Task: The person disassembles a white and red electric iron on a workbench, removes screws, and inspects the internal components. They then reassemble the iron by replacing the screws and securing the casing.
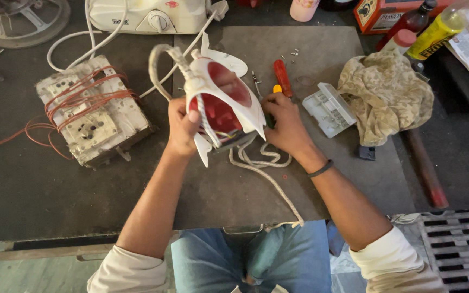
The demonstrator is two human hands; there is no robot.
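My left hand [182, 129] grips the white and red shell of a clothes iron [225, 96], held tilted above the dark work mat [332, 173]. Its braided white cord [261, 168] loops down onto the mat and off the front edge. My right hand [286, 126] rests against the iron's right side, closed on a small tool with a green and yellow handle [276, 89], mostly hidden. A red-handled screwdriver [282, 69] lies just beyond my right hand.
A white block wound with copper wire [90, 108] sits at left. A white plastic cover [329, 108] and a crumpled cloth [386, 92] lie at right. Bottles [441, 27], a white appliance [147, 15], small screws [294, 53] and a reddish rod [424, 168] are around.
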